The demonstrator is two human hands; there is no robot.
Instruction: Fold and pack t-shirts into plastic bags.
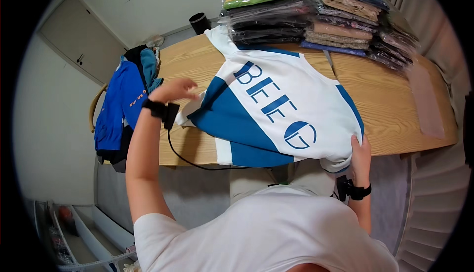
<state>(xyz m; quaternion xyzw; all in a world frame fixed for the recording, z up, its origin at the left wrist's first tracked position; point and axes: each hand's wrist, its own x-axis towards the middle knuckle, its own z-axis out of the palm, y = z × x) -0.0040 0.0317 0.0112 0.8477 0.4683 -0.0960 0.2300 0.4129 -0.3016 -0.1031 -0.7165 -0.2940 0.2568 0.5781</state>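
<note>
Bench [387, 116], wood-topped. Carries, at its middle and reaching the near edge:

Sweatshirt [311, 86], one, white and blue with large blue lettering. Lies print side up, askew, its lower part meeting the near edge; one white sleeve [224, 42] points to the far edge, beside the wrapped goods.

Left hand [174, 90]: open, fingers loosely spread near a bunched white part of the garment on its left side; holding nothing that shows. Right hand [363, 154]: gripping the garment's right near corner at the near edge, thumb on top, fingers mostly hidden.

Progress, as judged: laying out done in the main, print exposed; straightening incomplete, with the left side creased and the held corner curled. No finished fold and no wrapper on this piece.

Also listed: two clear-wrapped stacks of folded textiles [269, 17] [343, 25], far edge; blue jacket [118, 106] on a clothing heap, left end, support partly hidden.
</note>
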